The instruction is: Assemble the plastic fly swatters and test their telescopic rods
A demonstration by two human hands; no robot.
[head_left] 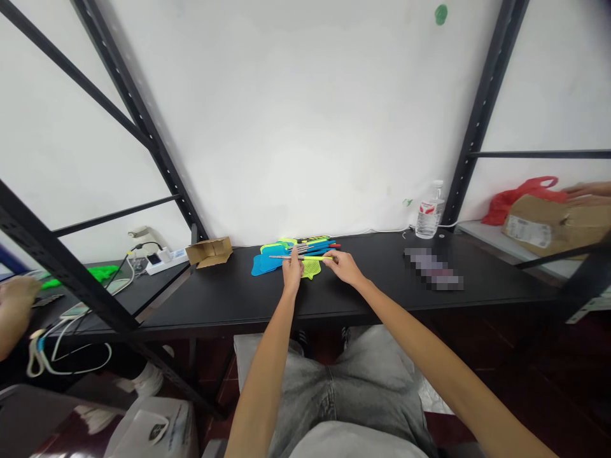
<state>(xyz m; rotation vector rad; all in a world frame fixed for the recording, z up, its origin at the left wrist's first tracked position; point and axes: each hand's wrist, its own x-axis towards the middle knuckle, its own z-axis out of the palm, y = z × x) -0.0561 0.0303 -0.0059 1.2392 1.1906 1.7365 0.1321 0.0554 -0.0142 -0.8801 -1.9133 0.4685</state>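
Observation:
My left hand (293, 275) is closed around a thin rod that points left over blue paddle-shaped pieces. At the right, my right hand (344, 267) pinches the end of the yellow handle (314, 258) in line with that rod. Together they look like one fly swatter with a slim metal shaft; its exact shape is too small to tell. Under and beside my hands lie blue fly swatter heads (263, 264) and a yellow-green mesh head (312, 269). Behind them is a pile of several more swatters (315, 245) with metal shafts and coloured handles.
On the black table (210, 299) stand an opened cardboard box (210, 252) and a water bottle (429, 213); a blurred-out item (433, 270) lies right. Black shelf posts rise on both sides. A power strip (167, 261) and another person's hand (16, 305) are left; a carton (556, 219) is right.

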